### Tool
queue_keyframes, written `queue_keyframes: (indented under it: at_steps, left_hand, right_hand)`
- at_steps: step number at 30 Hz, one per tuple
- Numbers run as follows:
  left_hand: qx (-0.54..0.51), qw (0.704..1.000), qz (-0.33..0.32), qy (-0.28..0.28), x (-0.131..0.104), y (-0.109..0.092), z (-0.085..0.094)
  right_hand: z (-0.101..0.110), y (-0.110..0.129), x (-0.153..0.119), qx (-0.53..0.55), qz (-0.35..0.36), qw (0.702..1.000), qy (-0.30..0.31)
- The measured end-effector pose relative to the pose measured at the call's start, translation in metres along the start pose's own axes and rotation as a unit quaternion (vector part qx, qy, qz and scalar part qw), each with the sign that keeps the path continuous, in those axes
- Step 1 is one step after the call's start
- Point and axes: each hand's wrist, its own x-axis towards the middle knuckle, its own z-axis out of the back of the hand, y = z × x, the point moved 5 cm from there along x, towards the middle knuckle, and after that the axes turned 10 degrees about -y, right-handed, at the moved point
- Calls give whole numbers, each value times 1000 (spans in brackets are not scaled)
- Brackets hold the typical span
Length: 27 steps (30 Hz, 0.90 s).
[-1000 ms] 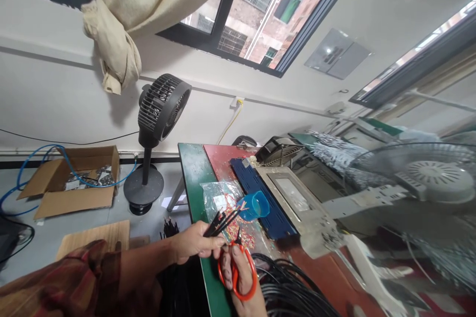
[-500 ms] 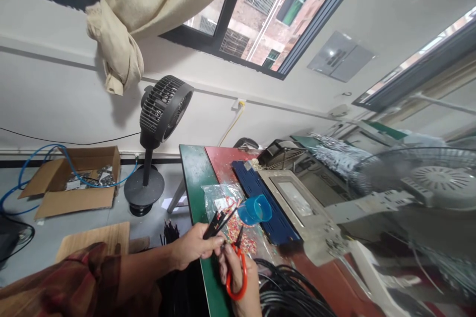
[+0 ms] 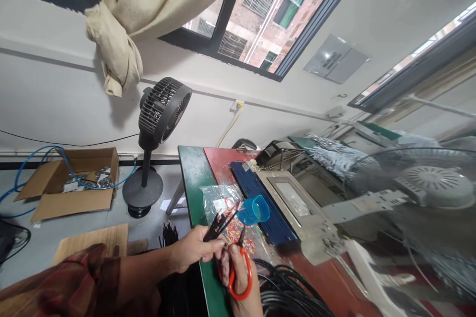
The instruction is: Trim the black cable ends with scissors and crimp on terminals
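My left hand (image 3: 195, 248) is closed round a small bunch of black cables (image 3: 216, 226), whose ends stick up past my fingers. Close against it on the right, my right hand (image 3: 240, 275) holds scissors with orange handles (image 3: 249, 277), the dark blades pointing up and away. Fingertips of both hands meet near the cables; what they pinch there is too small to make out. Just beyond lie many tiny red and yellow bits (image 3: 233, 232) on a clear plastic bag (image 3: 211, 198). A blue translucent cup (image 3: 255, 209) lies beside them, tipped on its side.
Coiled black cable (image 3: 293, 292) lies right of my hands on the table (image 3: 191, 168). Behind the cup stands a beige machine with a blue panel (image 3: 260, 198). A black fan (image 3: 163, 111) and an open cardboard box (image 3: 74, 203) are on the floor to the left.
The scissors have turned slightly, their handles shifting to the right in my right hand. My left hand still holds the cables, whose ends look a little more spread. The view has shifted slightly.
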Motion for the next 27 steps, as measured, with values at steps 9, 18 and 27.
queue_keyframes:
  at_steps: [9, 18, 27]
  left_hand:
    - [-20, 999, 29, 18, -3, -5, -2]
    - [-79, 995, 56, 6, -4, -3, -1]
    - [-74, 995, 39, -54, -3, -1, 8]
  right_hand:
    - [-2, -6, -1, 55, -34, 998, 18]
    - [0, -4, 2, 51, -49, 997, -4]
    - [-1, 2, 0, 39, 0, 999, 10]
